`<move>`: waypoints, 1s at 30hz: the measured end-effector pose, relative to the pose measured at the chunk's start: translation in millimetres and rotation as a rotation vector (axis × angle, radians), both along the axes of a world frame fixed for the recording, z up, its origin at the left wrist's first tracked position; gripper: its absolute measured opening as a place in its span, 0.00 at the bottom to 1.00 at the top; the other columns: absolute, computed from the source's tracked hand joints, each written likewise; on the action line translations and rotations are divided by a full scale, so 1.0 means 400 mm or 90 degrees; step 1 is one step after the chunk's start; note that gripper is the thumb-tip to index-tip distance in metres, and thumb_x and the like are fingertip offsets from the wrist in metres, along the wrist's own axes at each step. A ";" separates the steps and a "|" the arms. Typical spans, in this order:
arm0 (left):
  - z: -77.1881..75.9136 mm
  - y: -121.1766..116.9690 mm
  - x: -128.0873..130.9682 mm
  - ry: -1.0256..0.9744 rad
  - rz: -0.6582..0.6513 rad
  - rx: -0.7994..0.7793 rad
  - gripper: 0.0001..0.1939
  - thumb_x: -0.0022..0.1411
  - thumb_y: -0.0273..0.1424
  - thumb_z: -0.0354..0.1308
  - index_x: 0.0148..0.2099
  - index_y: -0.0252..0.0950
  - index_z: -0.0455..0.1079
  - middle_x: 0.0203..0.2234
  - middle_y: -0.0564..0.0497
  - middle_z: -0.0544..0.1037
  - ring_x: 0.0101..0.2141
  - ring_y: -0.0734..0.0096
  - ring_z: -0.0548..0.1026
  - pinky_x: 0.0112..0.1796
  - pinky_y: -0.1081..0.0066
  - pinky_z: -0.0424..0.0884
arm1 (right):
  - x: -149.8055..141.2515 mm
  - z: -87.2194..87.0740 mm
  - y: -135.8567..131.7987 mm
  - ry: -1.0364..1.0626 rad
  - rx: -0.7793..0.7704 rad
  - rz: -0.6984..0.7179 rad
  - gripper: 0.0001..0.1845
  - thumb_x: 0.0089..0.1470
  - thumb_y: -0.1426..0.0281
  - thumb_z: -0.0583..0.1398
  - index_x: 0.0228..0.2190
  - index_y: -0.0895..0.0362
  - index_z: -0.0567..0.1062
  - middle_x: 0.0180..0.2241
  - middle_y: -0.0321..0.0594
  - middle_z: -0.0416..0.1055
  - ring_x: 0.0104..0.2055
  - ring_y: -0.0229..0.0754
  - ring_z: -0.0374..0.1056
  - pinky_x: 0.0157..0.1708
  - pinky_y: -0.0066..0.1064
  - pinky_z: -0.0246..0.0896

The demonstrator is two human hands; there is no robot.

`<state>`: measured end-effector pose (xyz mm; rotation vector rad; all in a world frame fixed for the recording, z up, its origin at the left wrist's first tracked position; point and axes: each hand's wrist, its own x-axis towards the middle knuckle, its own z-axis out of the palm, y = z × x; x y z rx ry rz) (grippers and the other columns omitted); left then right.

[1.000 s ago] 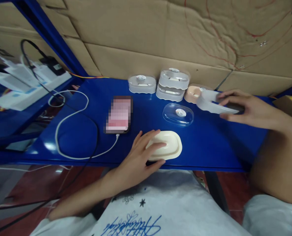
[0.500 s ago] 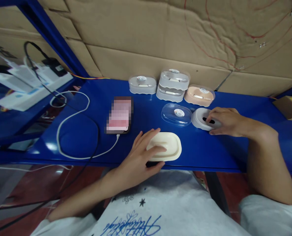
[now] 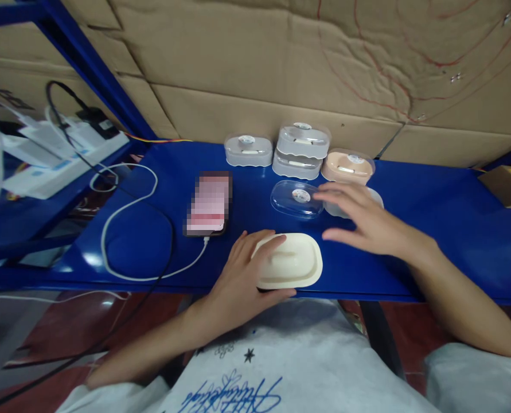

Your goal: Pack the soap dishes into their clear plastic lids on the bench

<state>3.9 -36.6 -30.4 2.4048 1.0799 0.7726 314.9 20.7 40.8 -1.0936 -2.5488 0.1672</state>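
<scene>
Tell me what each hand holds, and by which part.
The left hand holds the cream piece by its left end; the right hand is open and holds nothing.

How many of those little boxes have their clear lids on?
4: the left grey box at the back, the upper grey box and lower grey box stacked beside it, and the peach box right of the stack. Others could be hidden behind.

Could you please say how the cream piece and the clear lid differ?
The cream piece is opaque; the clear lid is see-through. The cream piece is at the left hand; the clear lid lies farther back, by the right hand. The clear lid bears a round sticker; the cream piece shows none. Both are rounded oblongs.
</scene>
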 end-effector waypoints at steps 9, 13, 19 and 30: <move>-0.013 0.011 -0.017 -0.189 -0.017 -0.045 0.49 0.55 0.42 0.78 0.72 0.50 0.56 0.67 0.40 0.64 0.67 0.42 0.66 0.64 0.39 0.68 | -0.104 -0.106 -0.052 0.064 -0.120 0.216 0.57 0.58 0.48 0.70 0.75 0.51 0.49 0.73 0.60 0.57 0.74 0.60 0.57 0.68 0.56 0.58; -0.009 0.005 -0.028 -0.387 -0.026 -0.175 0.54 0.55 0.45 0.78 0.75 0.56 0.51 0.73 0.42 0.57 0.71 0.43 0.62 0.67 0.40 0.65 | -0.096 -0.104 -0.045 0.141 -0.066 0.224 0.57 0.57 0.50 0.71 0.75 0.52 0.50 0.71 0.60 0.58 0.73 0.60 0.58 0.67 0.54 0.61; 0.020 -0.001 -0.002 -0.630 -0.052 -0.682 0.42 0.66 0.51 0.66 0.75 0.52 0.55 0.66 0.43 0.74 0.62 0.45 0.76 0.59 0.47 0.78 | -0.091 -0.083 -0.045 0.145 -0.071 0.209 0.61 0.56 0.48 0.71 0.76 0.47 0.45 0.72 0.57 0.56 0.74 0.61 0.56 0.69 0.55 0.59; 0.023 0.030 0.011 -0.713 0.031 -0.885 0.23 0.71 0.42 0.61 0.63 0.40 0.72 0.58 0.44 0.82 0.58 0.47 0.79 0.54 0.52 0.82 | 0.133 0.007 0.060 -0.099 -0.096 -0.159 0.54 0.60 0.46 0.65 0.76 0.48 0.48 0.78 0.52 0.43 0.79 0.70 0.38 0.74 0.68 0.38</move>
